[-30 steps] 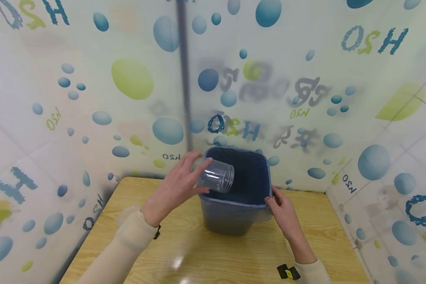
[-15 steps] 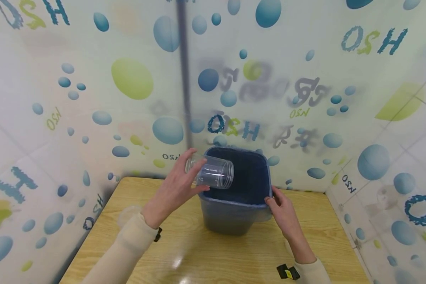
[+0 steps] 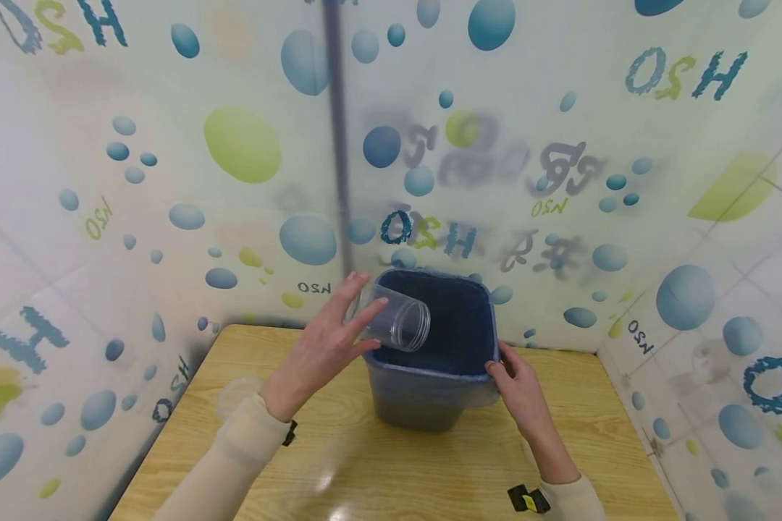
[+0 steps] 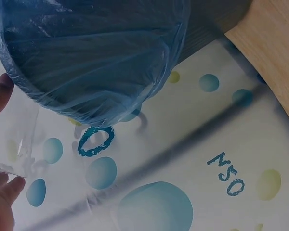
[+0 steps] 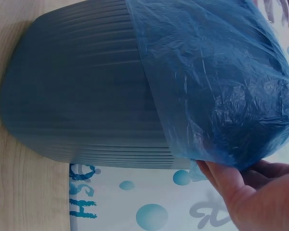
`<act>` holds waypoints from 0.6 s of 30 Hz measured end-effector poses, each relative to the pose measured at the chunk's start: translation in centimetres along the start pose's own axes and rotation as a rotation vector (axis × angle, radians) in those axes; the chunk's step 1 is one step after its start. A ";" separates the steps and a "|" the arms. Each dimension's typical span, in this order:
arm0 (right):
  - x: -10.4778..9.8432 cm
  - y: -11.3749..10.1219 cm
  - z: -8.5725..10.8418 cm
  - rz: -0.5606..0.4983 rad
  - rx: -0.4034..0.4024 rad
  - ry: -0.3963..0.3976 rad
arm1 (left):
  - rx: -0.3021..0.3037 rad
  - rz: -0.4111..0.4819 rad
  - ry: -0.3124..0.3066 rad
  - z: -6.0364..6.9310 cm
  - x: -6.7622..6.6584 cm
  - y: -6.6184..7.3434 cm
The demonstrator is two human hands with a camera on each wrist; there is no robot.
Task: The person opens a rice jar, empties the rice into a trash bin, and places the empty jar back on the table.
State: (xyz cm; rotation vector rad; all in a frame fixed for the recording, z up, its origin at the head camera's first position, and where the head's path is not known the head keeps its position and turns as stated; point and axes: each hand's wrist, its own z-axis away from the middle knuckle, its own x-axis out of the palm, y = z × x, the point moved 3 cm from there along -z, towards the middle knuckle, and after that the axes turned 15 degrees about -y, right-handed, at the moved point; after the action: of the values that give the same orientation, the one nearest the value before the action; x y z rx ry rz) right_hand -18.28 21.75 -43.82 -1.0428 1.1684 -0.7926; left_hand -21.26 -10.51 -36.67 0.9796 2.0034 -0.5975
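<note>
The left hand grips a clear jar, with the thumb on one side and the other fingers opposite. The jar extends to the right of these fingers, over the bin; its long axis lies crosswise, near level, the uncapped mouth beyond the fingertips and facing the bin's opening — the governing relation. The left hand is the nearer to the jar; the right hand is across the opening, its fingers holding the bin's near right rim. The jar is smooth, transparent and cylindrical, with a threaded neck. The bin is tapered and round-cornered, with fine ribs on its wall. A thin, wrinkled blue bag lines it and folds over the rim. Left of the left fingers, a translucent round piece — partly hidden by the sleeve — lies on the wood-grain worktop.
</note>
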 end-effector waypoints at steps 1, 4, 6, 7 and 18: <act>0.0 0.0 0.0 0.001 0.000 0.000 | 0.009 -0.002 -0.009 0.0 0.0 0.0; 0.0 -0.1 0.1 0.001 -0.007 -0.001 | 0.039 -0.021 -0.056 -0.2 0.0 -0.1; 0.0 -0.1 0.1 0.002 -0.014 -0.002 | 0.060 -0.038 -0.091 -0.3 -0.2 -0.1; 0.0 -0.1 0.2 0.000 -0.016 -0.003 | 0.067 -0.043 -0.113 -0.3 -0.4 -0.1; 0.0 -0.1 0.2 -0.013 -0.010 0.005 | 0.052 -0.009 -0.178 -0.1 -1.5 -0.4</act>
State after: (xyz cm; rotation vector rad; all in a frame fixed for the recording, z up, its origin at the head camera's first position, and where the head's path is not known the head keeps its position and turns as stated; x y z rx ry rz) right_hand -18.11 21.73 -43.71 -1.0580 1.1721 -0.8009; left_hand -21.06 -11.31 -35.36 0.9155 1.8443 -0.7190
